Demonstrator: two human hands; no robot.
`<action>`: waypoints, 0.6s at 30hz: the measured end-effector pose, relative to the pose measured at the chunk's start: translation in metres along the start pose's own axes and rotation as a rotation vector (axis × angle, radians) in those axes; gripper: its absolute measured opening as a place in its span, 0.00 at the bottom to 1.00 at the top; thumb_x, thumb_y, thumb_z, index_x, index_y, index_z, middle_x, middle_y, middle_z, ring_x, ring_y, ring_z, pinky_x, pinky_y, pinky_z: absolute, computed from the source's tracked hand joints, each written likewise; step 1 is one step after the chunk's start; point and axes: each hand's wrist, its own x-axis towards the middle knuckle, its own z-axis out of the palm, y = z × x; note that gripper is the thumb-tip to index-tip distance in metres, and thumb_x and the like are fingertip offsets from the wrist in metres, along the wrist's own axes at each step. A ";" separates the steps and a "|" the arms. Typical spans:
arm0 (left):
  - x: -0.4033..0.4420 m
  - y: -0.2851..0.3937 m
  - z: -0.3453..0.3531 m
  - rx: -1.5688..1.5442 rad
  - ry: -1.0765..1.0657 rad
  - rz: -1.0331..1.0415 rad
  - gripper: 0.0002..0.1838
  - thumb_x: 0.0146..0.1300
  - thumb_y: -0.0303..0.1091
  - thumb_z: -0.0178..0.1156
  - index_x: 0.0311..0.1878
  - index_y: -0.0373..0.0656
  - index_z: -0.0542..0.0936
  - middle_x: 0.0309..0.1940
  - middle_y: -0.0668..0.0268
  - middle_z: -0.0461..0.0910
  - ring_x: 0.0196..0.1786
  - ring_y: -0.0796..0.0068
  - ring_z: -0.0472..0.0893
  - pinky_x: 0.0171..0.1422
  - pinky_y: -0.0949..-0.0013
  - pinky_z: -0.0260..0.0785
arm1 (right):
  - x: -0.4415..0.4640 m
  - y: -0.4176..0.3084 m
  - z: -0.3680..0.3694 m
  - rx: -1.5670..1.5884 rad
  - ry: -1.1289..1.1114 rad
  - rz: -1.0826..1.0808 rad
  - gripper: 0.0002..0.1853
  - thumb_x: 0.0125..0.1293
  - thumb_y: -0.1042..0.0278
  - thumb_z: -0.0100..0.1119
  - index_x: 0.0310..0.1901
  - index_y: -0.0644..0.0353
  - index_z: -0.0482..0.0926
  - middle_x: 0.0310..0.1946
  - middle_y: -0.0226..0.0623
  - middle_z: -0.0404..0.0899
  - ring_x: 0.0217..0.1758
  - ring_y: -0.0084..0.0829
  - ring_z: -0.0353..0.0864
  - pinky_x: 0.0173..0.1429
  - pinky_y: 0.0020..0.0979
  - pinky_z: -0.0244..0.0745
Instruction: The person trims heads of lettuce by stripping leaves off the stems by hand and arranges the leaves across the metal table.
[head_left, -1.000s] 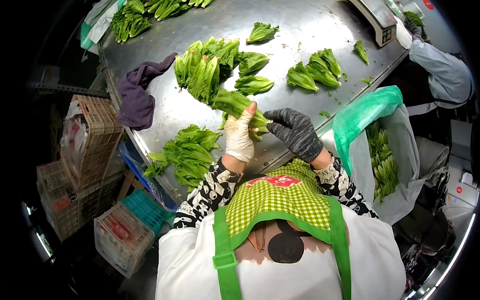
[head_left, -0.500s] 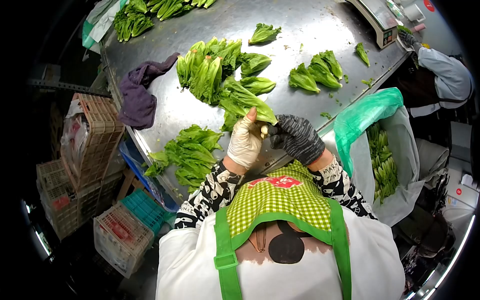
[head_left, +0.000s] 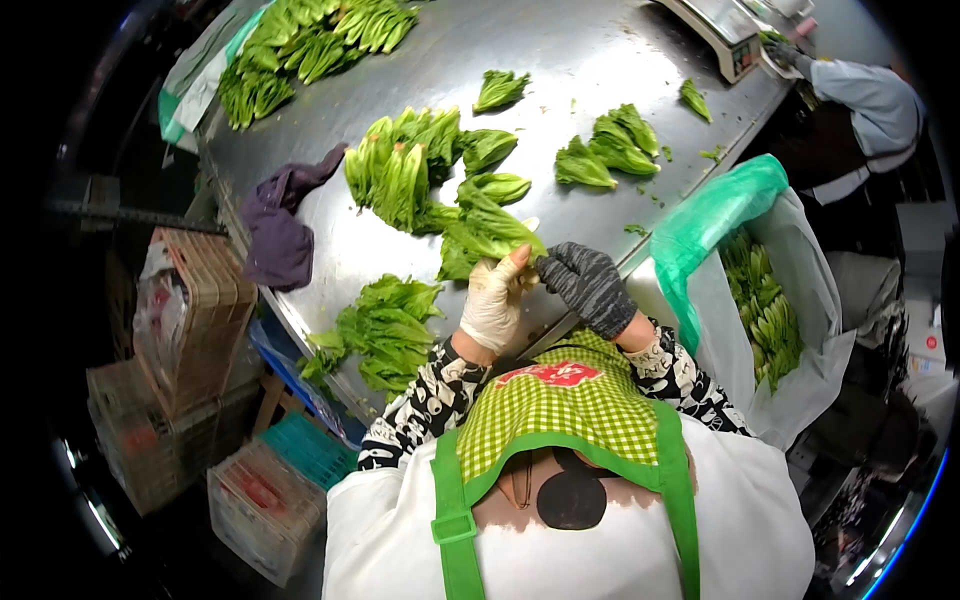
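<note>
A head of green leaf lettuce (head_left: 485,238) is in my left hand (head_left: 494,303), which wears a whitish glove with the thumb bare. The leaves point away to the upper left and the cut base is towards me. My right hand (head_left: 590,287), in a dark grey knit glove, is closed with its fingertips pinching at the base end; exactly what they grip is partly hidden. Just beyond lies a bunch of lettuce heads (head_left: 400,170). Loose lettuce leaves (head_left: 385,325) are piled by my left forearm.
On the metal table (head_left: 470,60) are a purple cloth (head_left: 280,225), more lettuce (head_left: 310,45) and a scale (head_left: 715,35). A lined container (head_left: 815,320) with lettuce stands at right. Plastic crates (head_left: 190,320) stack at left. A co-worker's sleeve (head_left: 865,105) shows far right.
The view has shifted slightly. My right hand's fingers have moved up to the lettuce base, and the pale bit seen between my hands no longer shows there. My left hand keeps its hold.
</note>
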 end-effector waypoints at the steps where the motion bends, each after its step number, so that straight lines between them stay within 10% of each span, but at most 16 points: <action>1: -0.001 -0.002 0.000 0.038 0.003 -0.004 0.22 0.61 0.33 0.66 0.57 0.39 0.75 0.42 0.68 0.80 0.39 0.82 0.76 0.39 0.76 0.70 | -0.002 0.000 -0.002 -0.020 -0.023 0.020 0.08 0.66 0.69 0.56 0.41 0.63 0.80 0.34 0.42 0.80 0.32 0.34 0.81 0.38 0.32 0.75; 9: 0.007 -0.006 0.004 -0.240 0.033 -0.138 0.10 0.63 0.33 0.62 0.43 0.38 0.78 0.39 0.61 0.81 0.45 0.62 0.81 0.57 0.54 0.73 | -0.008 0.029 -0.066 -0.193 0.120 0.109 0.17 0.64 0.59 0.59 0.44 0.66 0.80 0.42 0.49 0.81 0.45 0.46 0.80 0.52 0.38 0.74; 18: 0.098 -0.055 0.013 -0.095 0.357 -0.239 0.08 0.62 0.25 0.61 0.44 0.37 0.76 0.36 0.58 0.81 0.41 0.57 0.84 0.47 0.55 0.79 | 0.048 0.139 -0.173 -0.639 0.305 0.341 0.25 0.53 0.63 0.69 0.51 0.66 0.77 0.46 0.50 0.79 0.48 0.41 0.80 0.56 0.36 0.74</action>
